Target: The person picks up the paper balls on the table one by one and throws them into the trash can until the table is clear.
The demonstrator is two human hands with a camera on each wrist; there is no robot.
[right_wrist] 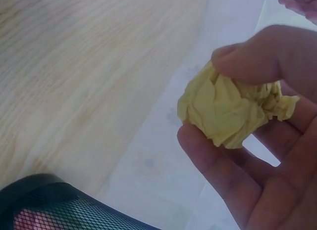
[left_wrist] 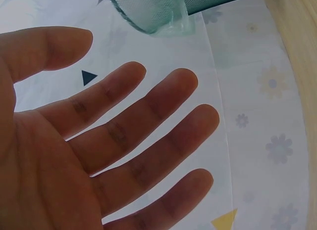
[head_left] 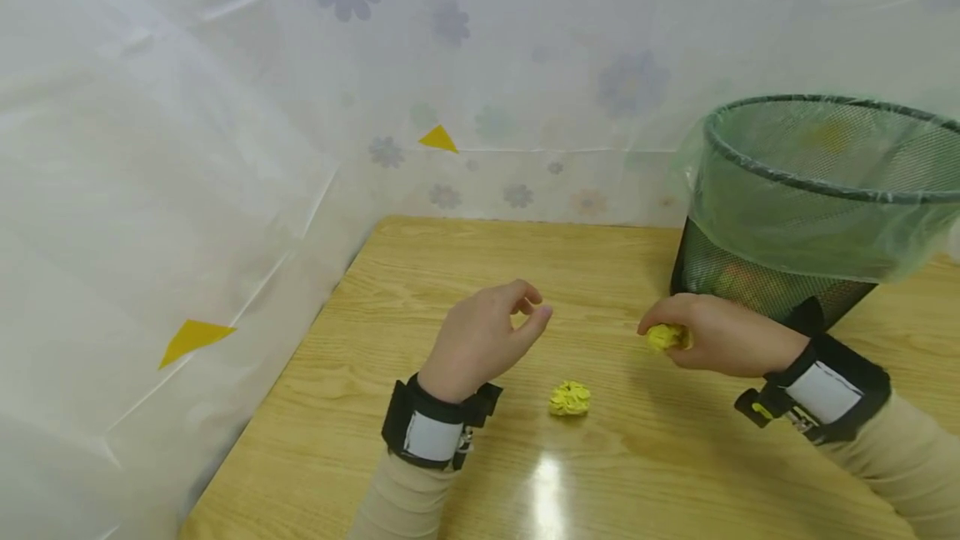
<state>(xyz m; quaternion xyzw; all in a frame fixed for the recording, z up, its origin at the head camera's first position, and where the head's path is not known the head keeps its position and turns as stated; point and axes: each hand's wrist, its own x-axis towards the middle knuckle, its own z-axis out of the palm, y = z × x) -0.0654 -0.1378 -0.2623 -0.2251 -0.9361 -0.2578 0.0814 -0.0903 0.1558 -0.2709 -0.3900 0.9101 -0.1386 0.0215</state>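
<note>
My right hand (head_left: pixel 723 336) pinches a crumpled yellow paper ball (right_wrist: pixel 223 109) between thumb and fingers, in front of the mesh bin. In the right wrist view the thumb presses the ball from above and the fingers lie beneath it. Over the left half of the table my left hand (head_left: pixel 486 338) hangs with loosely bent fingers and holds nothing. Its palm shows bare in the left wrist view, the fingers (left_wrist: pixel 148 111) spread. A second yellow paper ball (head_left: pixel 570 398) lies on the table between the two hands, nearer the front.
A dark mesh bin (head_left: pixel 776 252) lined with a green bag (head_left: pixel 810 223) stands at the right, with colourful contents showing dimly through its side. The wooden table (head_left: pixel 420 265) meets a flower-patterned sheet (head_left: pixel 525 90) behind, and a white sheet (head_left: pixel 187 190) hangs at the left.
</note>
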